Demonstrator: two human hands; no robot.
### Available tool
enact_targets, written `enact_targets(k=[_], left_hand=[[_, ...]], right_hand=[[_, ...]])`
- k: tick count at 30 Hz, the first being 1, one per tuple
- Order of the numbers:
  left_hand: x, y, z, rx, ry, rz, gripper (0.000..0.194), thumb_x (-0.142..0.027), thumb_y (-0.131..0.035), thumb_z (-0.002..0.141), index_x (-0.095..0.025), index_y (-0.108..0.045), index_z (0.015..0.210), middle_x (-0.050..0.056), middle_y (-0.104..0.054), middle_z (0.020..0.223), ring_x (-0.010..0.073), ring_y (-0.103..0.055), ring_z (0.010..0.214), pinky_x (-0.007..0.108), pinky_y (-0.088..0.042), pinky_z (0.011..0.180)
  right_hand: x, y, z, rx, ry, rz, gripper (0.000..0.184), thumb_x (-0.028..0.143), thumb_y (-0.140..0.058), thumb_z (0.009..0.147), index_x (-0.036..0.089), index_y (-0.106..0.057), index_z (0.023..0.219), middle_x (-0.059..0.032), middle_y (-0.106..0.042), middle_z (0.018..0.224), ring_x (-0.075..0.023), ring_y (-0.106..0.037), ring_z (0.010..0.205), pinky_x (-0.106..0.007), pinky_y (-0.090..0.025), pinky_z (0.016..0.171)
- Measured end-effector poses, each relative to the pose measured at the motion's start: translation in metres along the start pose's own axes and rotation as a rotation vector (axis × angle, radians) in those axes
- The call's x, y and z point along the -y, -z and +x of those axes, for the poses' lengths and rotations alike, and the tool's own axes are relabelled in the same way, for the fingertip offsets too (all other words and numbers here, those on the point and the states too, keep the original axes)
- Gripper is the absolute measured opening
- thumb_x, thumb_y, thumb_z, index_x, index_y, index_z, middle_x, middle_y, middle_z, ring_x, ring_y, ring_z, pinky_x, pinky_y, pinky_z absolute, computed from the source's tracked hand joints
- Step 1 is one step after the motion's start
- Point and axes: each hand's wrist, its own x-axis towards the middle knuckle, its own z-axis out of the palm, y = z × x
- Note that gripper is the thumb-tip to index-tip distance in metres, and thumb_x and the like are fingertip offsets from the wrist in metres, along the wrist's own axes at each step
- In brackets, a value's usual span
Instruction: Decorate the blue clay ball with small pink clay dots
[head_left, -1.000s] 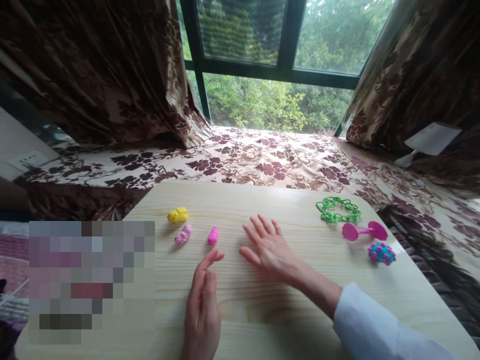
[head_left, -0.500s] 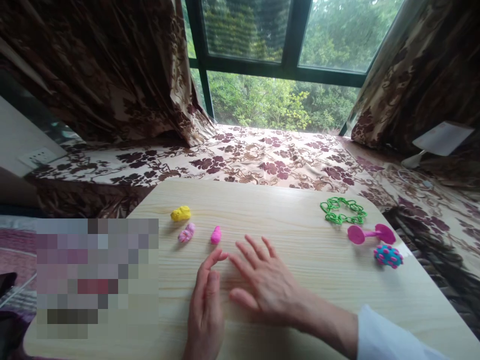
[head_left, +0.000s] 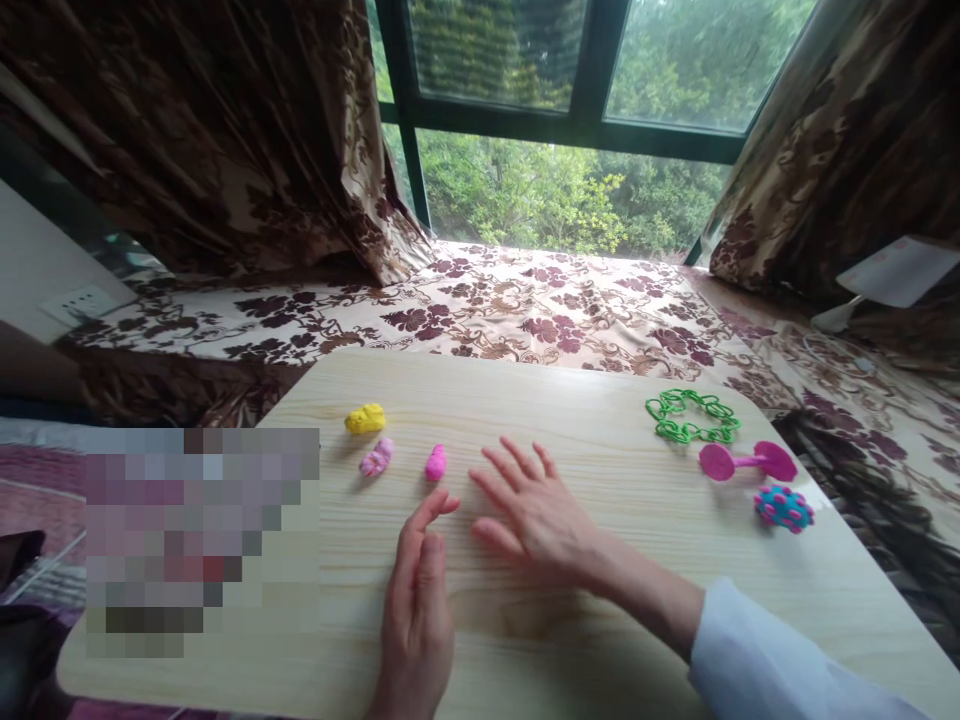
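My right hand (head_left: 536, 515) lies palm down over the light wooden table (head_left: 570, 400), fingers spread. Whatever may be beneath its palm is hidden. My left hand (head_left: 420, 600) stands on its side just left of it, fingers loosely bent, thumb apart, nothing visible in it. Beyond the left fingertips sits a small bright pink clay lump (head_left: 436, 462), touched by neither hand. Farther left lie a marbled pink lump (head_left: 376, 457) and a yellow lump (head_left: 364, 419).
At the table's right side lie a green chain ring (head_left: 673, 431), a pink dumbbell-like shape (head_left: 718, 463) and a blue lump with pink dots (head_left: 784, 508). A blurred-out patch (head_left: 202, 540) covers the left. Behind are a flowered window seat (head_left: 555, 310) and a lamp (head_left: 896, 272).
My right hand has slid forward over the table, away from me, still flat. My left hand has barely moved. The view has tipped slightly; the lumps stay in place.
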Motion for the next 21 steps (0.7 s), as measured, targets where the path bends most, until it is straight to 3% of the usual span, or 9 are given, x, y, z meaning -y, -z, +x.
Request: enact_targets(k=[2,4,8,10,15,17,20,21], left_hand=[[-0.001,0.000,0.000,0.008,-0.013,0.017,0.032,-0.033,-0.030,0.091,-0.024,-0.052,0.113,0.002,-0.051,0.124,0.0167,-0.039,0.121,0.030,-0.024,0.104],[0.000,0.001,0.001,0.001,-0.016,0.024,0.033,-0.033,-0.031,0.091,-0.024,-0.050,0.116,0.002,-0.050,0.126,0.0166,-0.037,0.122,0.030,-0.024,0.104],[0.002,0.001,0.001,-0.037,-0.012,0.014,0.035,-0.033,-0.031,0.091,-0.026,-0.044,0.123,0.001,-0.043,0.133,0.0168,-0.034,0.125,0.031,-0.023,0.105],[0.002,0.001,0.001,-0.037,-0.010,0.007,0.036,-0.033,-0.030,0.091,-0.026,-0.042,0.125,0.001,-0.042,0.134,0.0170,-0.032,0.126,0.032,-0.022,0.106],[0.001,0.001,-0.001,-0.035,-0.012,0.013,0.036,-0.033,-0.030,0.091,-0.026,-0.043,0.124,0.001,-0.043,0.134,0.0171,-0.032,0.126,0.033,-0.021,0.107],[0.002,0.001,-0.001,-0.040,-0.004,0.003,0.036,-0.033,-0.030,0.091,-0.027,-0.042,0.125,0.001,-0.042,0.134,0.0172,-0.032,0.126,0.033,-0.022,0.107],[0.003,0.001,0.000,-0.043,0.005,0.001,0.036,-0.033,-0.031,0.091,-0.027,-0.043,0.124,0.001,-0.042,0.134,0.0171,-0.032,0.126,0.033,-0.023,0.106],[0.003,0.001,0.000,-0.042,0.002,0.002,0.036,-0.033,-0.031,0.091,-0.026,-0.043,0.124,0.001,-0.042,0.134,0.0170,-0.033,0.126,0.033,-0.023,0.106]], right_hand=[[-0.010,0.001,0.009,-0.029,-0.154,-0.035,0.052,0.050,-0.028,0.090,0.022,-0.036,0.133,-0.0075,-0.025,0.144,-0.0251,-0.009,0.134,-0.051,-0.007,0.105],[-0.011,0.003,0.010,-0.025,-0.190,-0.047,0.053,0.050,-0.028,0.090,0.020,-0.036,0.132,-0.0091,-0.024,0.144,-0.0261,-0.008,0.134,-0.052,-0.007,0.105],[0.012,0.003,-0.008,0.058,0.121,0.000,0.059,0.055,-0.028,0.088,0.019,-0.032,0.134,-0.0075,-0.025,0.144,-0.0226,-0.007,0.134,-0.048,-0.004,0.107],[0.014,0.001,-0.009,0.057,0.166,-0.004,0.061,0.055,-0.029,0.088,0.017,-0.031,0.135,-0.0084,-0.024,0.144,-0.0223,-0.007,0.134,-0.047,-0.003,0.108],[-0.009,-0.001,0.011,-0.032,-0.171,-0.073,0.060,0.053,-0.029,0.088,0.014,-0.031,0.135,-0.0130,-0.022,0.144,-0.0273,-0.009,0.134,-0.053,-0.007,0.105],[-0.002,0.000,0.006,-0.001,-0.099,-0.047,0.062,0.054,-0.028,0.088,0.014,-0.030,0.135,-0.0124,-0.023,0.144,-0.0265,-0.010,0.134,-0.051,-0.008,0.105],[0.015,0.001,-0.009,0.060,0.157,0.012,0.062,0.055,-0.027,0.088,0.016,-0.028,0.136,-0.0084,-0.026,0.144,-0.0228,-0.008,0.134,-0.047,-0.006,0.108],[0.015,0.000,-0.009,0.063,0.183,0.020,0.061,0.055,-0.027,0.088,0.017,-0.029,0.136,-0.0076,-0.027,0.143,-0.0220,-0.008,0.134,-0.046,-0.006,0.108]])
